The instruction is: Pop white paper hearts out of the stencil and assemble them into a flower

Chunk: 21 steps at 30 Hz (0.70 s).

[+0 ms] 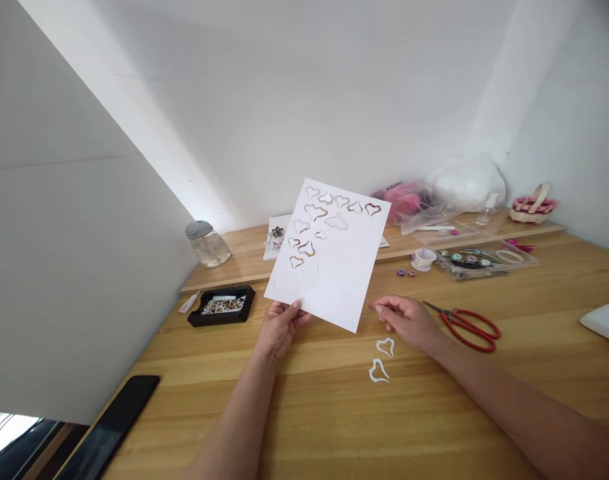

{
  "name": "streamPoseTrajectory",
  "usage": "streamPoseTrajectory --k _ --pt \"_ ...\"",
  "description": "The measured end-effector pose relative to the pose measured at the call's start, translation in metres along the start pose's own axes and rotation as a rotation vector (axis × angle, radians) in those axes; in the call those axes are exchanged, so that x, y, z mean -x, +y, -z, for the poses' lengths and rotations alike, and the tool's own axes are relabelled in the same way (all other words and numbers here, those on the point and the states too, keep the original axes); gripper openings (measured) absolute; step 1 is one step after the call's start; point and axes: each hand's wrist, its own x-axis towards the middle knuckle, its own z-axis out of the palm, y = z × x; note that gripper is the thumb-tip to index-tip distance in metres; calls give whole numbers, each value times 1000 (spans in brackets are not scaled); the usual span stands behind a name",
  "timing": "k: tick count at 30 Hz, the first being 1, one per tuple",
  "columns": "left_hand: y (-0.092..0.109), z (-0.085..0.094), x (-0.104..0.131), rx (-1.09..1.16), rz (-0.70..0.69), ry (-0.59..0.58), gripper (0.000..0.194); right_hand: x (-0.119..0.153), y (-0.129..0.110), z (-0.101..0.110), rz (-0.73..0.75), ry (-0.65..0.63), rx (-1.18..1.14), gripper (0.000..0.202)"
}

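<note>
The left hand (280, 328) pinches the holey paper sheet (341, 277), best held softly by its plain edge; I can't tell if the curled right hand (408, 320) holds anything.

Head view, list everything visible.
Paper sheet: one, white, centre
Cutouts: two, white, front centre
Scissors: one, red handles, right
Bead tray: one, black, left
Tube: one, white, left
Jar: one, clear, back left
Slab: one, black, left
Ornament: one, dark, back
Basket: one, pink/cream, back right
Bottle: one, clear, back
Bundles: two, pink/white, back
Spool: one, white, right
Small pieces: two, purple, right
Box: one, clear, right
Object: one, white, right
Table: one, brown, beneath
Left hand: one, gripping sheet
Right hand: one, near scissors
</note>
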Motion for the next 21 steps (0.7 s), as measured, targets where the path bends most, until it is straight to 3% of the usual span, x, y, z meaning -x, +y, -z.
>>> streamPoseTrajectory --k 21 --pt "-5 4 -4 37 -7 -58 38 -1 3 -3 44 12 39 30"
